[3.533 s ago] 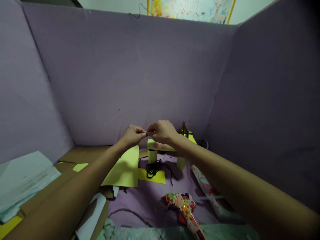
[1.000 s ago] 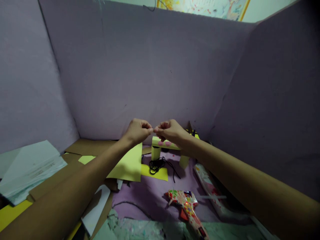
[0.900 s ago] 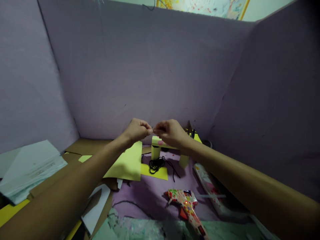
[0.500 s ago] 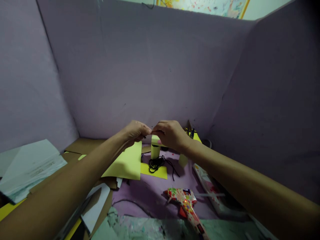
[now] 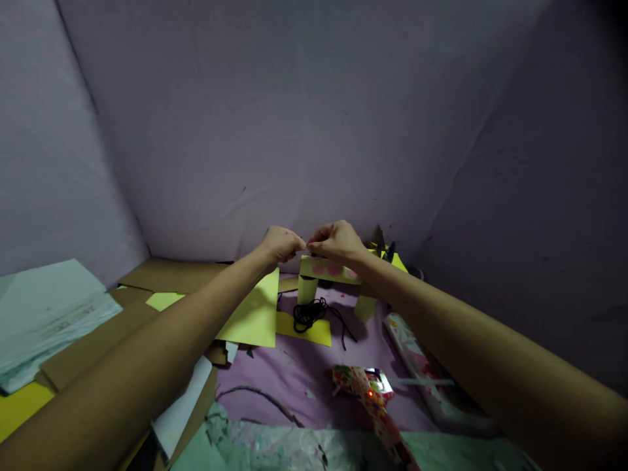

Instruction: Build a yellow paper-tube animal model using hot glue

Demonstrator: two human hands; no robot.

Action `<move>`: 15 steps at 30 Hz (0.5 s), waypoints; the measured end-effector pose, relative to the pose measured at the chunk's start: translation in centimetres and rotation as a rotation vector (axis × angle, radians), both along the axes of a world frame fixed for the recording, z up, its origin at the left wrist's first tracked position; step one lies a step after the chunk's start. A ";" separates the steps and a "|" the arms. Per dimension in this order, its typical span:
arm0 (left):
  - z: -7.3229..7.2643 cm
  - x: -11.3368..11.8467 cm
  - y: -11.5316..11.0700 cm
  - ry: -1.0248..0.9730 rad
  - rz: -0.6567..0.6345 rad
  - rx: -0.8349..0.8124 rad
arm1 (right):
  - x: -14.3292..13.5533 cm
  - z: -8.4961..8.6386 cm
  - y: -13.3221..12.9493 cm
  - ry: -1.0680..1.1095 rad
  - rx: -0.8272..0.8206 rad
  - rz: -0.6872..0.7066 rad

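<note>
Both hands meet fingertip to fingertip above a small yellow paper stand.

The left hand (image 5: 280, 243) and right hand (image 5: 338, 239) pinch together at one spot; whatever sits between the fingertips is too small to make out. Compared with half a second ago, both hands have lifted off the yellow stand (image 5: 330, 269), baring its pink dots just below the right fingers. The black cord (image 5: 308, 315) lies lower down, the glue gun (image 5: 375, 399) well nearer the body.
</note>
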State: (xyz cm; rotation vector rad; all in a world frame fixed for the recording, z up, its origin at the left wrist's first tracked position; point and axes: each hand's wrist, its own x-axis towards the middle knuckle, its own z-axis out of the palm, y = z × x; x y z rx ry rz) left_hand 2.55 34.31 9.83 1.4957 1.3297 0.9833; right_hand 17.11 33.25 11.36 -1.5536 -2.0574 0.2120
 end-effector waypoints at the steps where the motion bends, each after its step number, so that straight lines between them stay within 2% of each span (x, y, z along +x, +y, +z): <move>1: -0.3 0.0 0.2 0.013 0.000 -0.002 | 0.1 -0.1 0.2 -0.003 -0.030 -0.020; 7: -1.4 -0.4 0.4 0.057 0.005 -0.030 | -0.2 -0.3 -0.4 -0.051 -0.122 -0.028; 15: -1.5 -0.2 -0.1 0.065 0.010 -0.077 | -0.3 -1.0 0.0 -0.030 -0.159 -0.075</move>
